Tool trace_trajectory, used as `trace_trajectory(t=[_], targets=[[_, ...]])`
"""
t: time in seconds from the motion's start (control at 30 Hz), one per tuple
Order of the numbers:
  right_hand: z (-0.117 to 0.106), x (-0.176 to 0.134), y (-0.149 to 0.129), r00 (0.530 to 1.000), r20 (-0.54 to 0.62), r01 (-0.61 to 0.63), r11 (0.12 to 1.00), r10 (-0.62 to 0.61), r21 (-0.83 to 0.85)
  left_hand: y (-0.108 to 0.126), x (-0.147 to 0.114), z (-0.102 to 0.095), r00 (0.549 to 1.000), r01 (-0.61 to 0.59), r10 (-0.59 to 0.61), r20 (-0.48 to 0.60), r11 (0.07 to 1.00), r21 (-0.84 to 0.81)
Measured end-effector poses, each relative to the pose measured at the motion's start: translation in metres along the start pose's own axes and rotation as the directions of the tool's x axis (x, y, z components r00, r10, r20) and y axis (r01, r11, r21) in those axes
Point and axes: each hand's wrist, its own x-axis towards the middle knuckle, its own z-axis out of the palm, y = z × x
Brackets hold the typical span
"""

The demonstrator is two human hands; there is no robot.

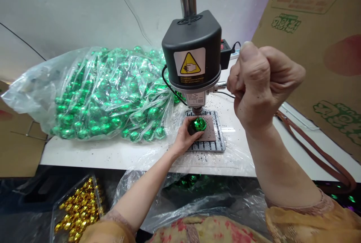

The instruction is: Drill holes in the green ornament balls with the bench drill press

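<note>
A shiny green faceted ball (200, 123) sits on a brown square pad (209, 134) on the slotted metal base (220, 146) of a small bench drill press (191, 47). Thumb and fingers of my left hand (187, 135) grip the ball from the left, directly beneath the chuck (198, 110). Closed in a fist at the machine's right side, my right hand (258, 81) wraps round the feed handle (221, 85); only its silver stub shows, the rest being hidden by the fingers.
A clear plastic bag (93, 88) full of green balls lies left of the machine. Cardboard boxes (316, 40) stand at right and far left. Below the table's front edge are a clear bin of gold balls (79, 209) and loose plastic film (180, 213). Dark chips litter the white tabletop (113, 156).
</note>
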Motion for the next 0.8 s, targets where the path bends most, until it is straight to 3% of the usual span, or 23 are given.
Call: trace_trajectory(t=[0.47, 0.8], targets=[[-0.012, -0.036, 0.013, 0.992, -0.062, 0.112, 0.992, -0.109, 0.053, -0.004, -0.001, 0.001, 0.999, -0.045, 0.045, 0.009, 0.999, -0.016], [-0.014, -0.040, 0.027, 0.951, -0.062, 0.306, 0.950, -0.303, 0.057, -0.004, -0.002, 0.001, 1.000, -0.022, 0.022, 0.017, 0.999, -0.047]])
